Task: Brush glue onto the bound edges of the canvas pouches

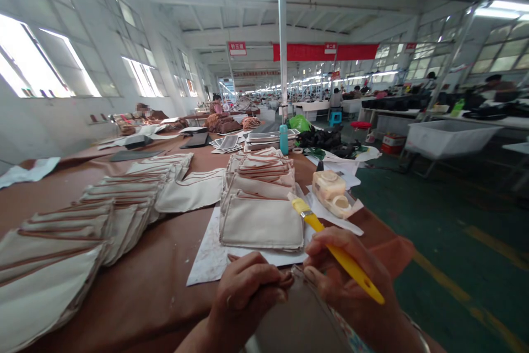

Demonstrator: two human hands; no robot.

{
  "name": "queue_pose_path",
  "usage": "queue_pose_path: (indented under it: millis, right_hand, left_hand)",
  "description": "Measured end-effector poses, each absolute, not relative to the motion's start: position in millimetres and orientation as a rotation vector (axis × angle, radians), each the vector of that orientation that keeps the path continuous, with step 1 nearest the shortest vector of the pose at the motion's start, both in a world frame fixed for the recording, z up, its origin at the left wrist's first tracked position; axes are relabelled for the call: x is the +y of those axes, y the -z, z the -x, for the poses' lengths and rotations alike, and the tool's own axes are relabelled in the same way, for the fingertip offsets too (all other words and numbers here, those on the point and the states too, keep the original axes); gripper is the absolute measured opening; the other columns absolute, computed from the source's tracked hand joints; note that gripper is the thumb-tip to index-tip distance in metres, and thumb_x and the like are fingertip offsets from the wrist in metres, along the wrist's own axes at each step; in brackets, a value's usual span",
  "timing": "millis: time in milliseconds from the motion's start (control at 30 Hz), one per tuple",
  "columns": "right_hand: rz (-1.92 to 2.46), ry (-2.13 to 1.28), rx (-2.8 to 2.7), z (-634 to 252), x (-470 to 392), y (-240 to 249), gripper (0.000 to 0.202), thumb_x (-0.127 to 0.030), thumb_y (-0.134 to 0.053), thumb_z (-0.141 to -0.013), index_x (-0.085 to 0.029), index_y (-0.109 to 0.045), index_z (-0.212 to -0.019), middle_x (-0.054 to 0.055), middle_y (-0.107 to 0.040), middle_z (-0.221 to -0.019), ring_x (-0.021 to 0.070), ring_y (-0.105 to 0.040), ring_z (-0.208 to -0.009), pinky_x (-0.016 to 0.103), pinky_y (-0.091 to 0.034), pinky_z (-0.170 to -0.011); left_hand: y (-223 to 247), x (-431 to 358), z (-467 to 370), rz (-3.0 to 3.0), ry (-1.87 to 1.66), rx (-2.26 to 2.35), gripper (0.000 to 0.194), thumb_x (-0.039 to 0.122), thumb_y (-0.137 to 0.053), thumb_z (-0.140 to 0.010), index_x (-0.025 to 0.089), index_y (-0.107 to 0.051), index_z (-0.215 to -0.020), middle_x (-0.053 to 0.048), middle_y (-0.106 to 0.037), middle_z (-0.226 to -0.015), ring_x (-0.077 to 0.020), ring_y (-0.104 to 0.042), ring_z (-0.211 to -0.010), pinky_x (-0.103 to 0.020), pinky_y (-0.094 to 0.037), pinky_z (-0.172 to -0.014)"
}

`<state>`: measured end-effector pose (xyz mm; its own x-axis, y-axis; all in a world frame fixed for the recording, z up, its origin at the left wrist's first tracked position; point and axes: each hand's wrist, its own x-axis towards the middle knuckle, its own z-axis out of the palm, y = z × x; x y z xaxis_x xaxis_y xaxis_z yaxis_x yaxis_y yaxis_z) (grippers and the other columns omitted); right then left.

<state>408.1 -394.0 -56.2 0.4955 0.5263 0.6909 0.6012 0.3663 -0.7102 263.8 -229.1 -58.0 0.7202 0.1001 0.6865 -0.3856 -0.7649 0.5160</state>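
Note:
My left hand [250, 289] is closed, its thumb and fingers pinching the top edge of a beige fabric or leather panel [300, 317] low in the view. A yellow-handled paintbrush [336, 254] lies across my right hand [351, 276], bristles pointing up and to the left. The right thumb and a fingertip also meet at the panel's edge, close to the left hand. Just beyond my hands a stack of similar beige panels [262, 223] with brown edges rests on a white sheet [206, 256]. The panel's lower part runs out of view.
Rows of overlapping panels [136, 199] cover the left of the brown-topped table [165, 287]. At right stands a glue-stained plastic container [330, 188]. Farther back are a blue bottle [283, 141] and black scraps [322, 141]. A white bin [452, 138] stands beyond the table's right edge.

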Motion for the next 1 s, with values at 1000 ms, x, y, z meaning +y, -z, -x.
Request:
queue_pose_path:
  millis: [1000]
  right_hand:
    - [1.365, 0.252, -1.139, -407, -408, 62, 0.045, -0.023, -0.07, -0.09, -0.025, -0.052, -0.131, 0.007, -0.063, -0.108, 0.0192, -0.067, -0.086, 0.027, -0.061, -0.075]
  left_hand:
    - [74, -231, -262, -2.322, -1.014, -0.116, 0.02, 0.035, -0.06, -0.097, 0.018, -0.066, -0.09, -0.002, -0.06, -0.069, -0.0112, -0.055, -0.06, -0.021, -0.04, -0.056]
